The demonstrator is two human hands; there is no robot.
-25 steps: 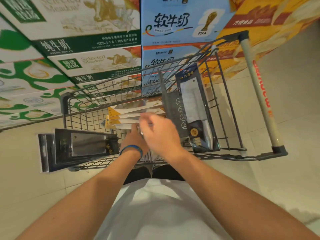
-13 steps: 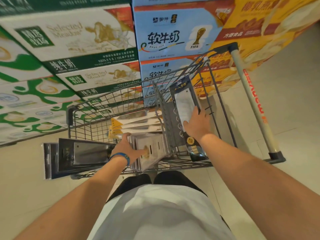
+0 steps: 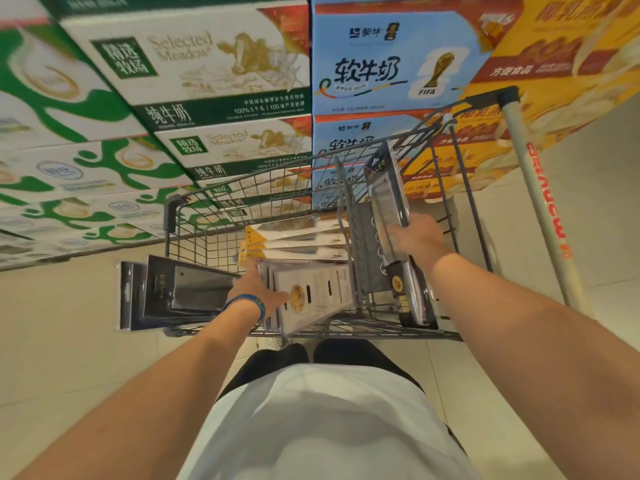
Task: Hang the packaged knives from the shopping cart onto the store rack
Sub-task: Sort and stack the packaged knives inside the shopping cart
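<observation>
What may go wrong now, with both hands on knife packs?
The left hand grips a fanned stack of white knife packs by one edge; some might slide out. The dark knife packs stick out of the shopping cart and could be knocked to the floor. The right hand may catch its packaged cleaver on the wires.
</observation>
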